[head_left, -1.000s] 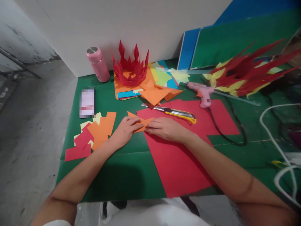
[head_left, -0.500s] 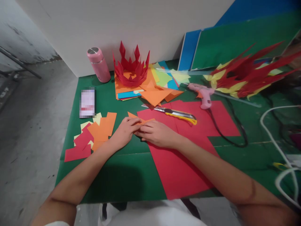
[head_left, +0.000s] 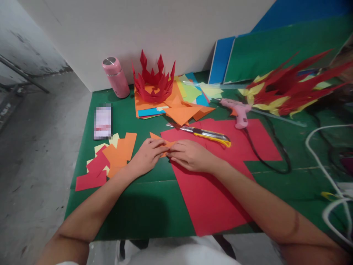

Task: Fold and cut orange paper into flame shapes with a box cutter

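Note:
Both my hands work on a piece of orange paper (head_left: 154, 137) lying low over the table, its pointed left corner sticking out past the fingers. My left hand (head_left: 147, 154) has its fingers closed onto the paper's left side. At the other side, my right hand (head_left: 190, 156) pinches the paper with bent fingers; part of the sheet is hidden under both hands. Red paper sheets (head_left: 212, 202) lie beneath my right hand and forearm. Just beyond the hands rests a utility knife (head_left: 205, 133) with a yellow handle and its blade out.
Left of my hands lie cut orange, red and yellow paper pieces (head_left: 114, 152) and a phone (head_left: 102, 121). At the back stand a pink bottle (head_left: 117, 78) and a red paper crown (head_left: 154, 86). A pink glue gun (head_left: 237, 110) trails a black cord. Folded orange triangles (head_left: 182, 114) lie nearby.
My right hand has shifted slightly right along the orange paper, showing more of it between the hands. My left hand stays almost in place.

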`<state>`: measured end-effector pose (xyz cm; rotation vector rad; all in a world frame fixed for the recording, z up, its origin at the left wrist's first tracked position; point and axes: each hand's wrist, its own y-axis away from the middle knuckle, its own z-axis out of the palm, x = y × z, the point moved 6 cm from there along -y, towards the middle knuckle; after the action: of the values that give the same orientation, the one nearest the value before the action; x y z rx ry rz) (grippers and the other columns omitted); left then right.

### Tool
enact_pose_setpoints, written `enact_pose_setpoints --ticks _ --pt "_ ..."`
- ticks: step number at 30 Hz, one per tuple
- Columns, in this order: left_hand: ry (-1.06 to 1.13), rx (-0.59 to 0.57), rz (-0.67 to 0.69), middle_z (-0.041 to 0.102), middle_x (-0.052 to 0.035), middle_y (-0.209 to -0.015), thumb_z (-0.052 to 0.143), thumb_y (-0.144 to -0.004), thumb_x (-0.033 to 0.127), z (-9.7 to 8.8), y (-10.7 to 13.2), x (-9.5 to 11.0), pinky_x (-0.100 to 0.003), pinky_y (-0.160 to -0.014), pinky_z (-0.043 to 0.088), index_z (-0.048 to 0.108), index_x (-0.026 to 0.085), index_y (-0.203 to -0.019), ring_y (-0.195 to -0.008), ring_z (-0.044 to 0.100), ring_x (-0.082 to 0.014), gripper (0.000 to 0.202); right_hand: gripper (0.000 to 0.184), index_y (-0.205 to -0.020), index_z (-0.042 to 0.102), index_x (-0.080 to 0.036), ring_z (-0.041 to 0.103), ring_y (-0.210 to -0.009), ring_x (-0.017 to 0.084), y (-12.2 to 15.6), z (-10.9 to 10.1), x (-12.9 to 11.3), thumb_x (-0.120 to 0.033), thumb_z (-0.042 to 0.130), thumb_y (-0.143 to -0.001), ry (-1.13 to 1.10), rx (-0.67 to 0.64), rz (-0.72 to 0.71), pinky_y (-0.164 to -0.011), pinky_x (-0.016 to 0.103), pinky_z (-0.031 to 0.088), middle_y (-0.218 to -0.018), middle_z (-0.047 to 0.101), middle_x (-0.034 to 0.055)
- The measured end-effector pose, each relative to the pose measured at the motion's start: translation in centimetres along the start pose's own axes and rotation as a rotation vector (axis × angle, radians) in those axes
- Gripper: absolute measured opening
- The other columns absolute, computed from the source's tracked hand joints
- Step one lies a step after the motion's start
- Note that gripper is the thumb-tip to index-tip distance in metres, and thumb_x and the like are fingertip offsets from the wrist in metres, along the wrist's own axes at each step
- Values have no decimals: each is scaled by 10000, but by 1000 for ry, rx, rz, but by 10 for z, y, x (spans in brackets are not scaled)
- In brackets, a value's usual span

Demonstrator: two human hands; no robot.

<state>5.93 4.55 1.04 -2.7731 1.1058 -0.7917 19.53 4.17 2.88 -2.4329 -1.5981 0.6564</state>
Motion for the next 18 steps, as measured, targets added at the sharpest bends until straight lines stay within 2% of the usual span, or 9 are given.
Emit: enact_pose_setpoints --ticks 5,10,13,16,18 --pt "-3 -5 0 608 -83 -1272 388 -995 179 -1 0 1 -417 -972 440 659 188 -1166 -1087 519 -217 321 276 -901 722 -163 603 -815 196 7 -15 5 -200 453 -948 4 -7 -34 -733 346 473 -908 714 98" --pt "1 2 -1 613 -81 -1271 400 -988 165 -3 0 3 -410 -962 452 662 181 -1153 -1081 522 -218 309 290 -733 697 -176 580 -709 172 20 -30 20 -185 470 -914 71 -28 50 -652 310 439 -775 695 81" --pt "-8 4 0 618 -87 -1263 416 -989 186 -4 0 4 -412 -963 458 661 175 -1139 -1080 534 -219 287 302 -652 655 -183 551 -647 169 27 -35 26 -173 479 -898 162 -20 51 -632 308 427 -651 644 53" --pt "-12 23 11 627 -103 -1215 446 -990 256 -4 1 5 -423 -965 467 655 164 -1115 -1072 554 -225 261 295 -626 624 -194 547 -638 173 32 -42 33 -182 497 -892 284 72 82 -631 310 425 -618 624 40" --pt "-8 50 0 622 -118 -1177 468 -981 295 -5 2 4 -432 -955 478 645 160 -1100 -1075 563 -237 252 254 -689 643 -191 577 -701 188 36 -48 42 -213 507 -902 356 156 183 -655 316 437 -721 670 63"
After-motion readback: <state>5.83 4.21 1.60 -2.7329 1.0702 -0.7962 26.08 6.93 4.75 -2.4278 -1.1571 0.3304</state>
